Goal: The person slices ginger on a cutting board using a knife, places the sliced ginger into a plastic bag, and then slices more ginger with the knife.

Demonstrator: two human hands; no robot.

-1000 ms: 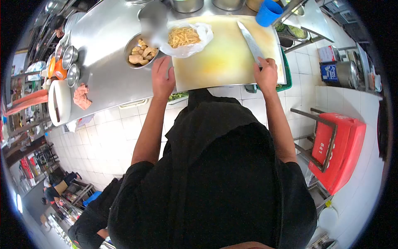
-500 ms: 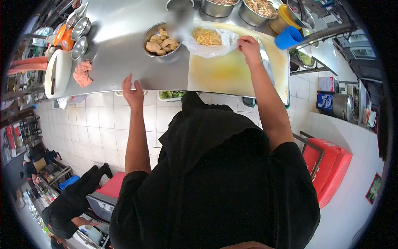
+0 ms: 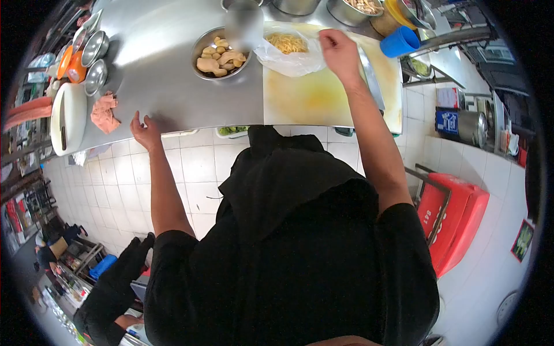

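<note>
My right hand (image 3: 340, 55) is closed at the right edge of a clear plastic bag (image 3: 296, 64) and grips it. Yellow strips (image 3: 287, 43) lie in the bag, which rests on the cutting board (image 3: 306, 104). A large knife (image 3: 371, 81) lies on the board just right of my right wrist. Over the front edge of the steel table, my left hand (image 3: 145, 130) is held with fingers apart and nothing in it. Nearest to it is a crumpled pink cloth (image 3: 105, 113). A steel bowl (image 3: 199, 70) of pale peeled pieces stands left of the board.
A blue cup (image 3: 400, 42) and steel pots (image 3: 353, 12) stand behind the board. Small steel bowls (image 3: 95, 77) and a white board (image 3: 69, 118) are at the table's left end. A red box (image 3: 453, 225) is at the right; another person (image 3: 109, 294) is at the lower left.
My right hand left the knife and moved left to the bag. My left hand moved left from beside the board, past the bowl, towards the pink cloth.
</note>
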